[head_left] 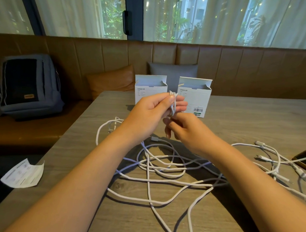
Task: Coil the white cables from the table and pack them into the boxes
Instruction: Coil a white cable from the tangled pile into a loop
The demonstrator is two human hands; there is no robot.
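L hand (154, 107) pinches white cable (172, 102) loops w/ thumb; R hand (184, 129) at 5 o'clock, fingers curled on strand.

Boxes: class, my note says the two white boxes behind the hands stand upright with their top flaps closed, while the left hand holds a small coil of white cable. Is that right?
Not quite. The head view shows both white boxes upright but with their top flaps open, not closed. The rest holds: the left hand holds a small coil of white cable in front of them.
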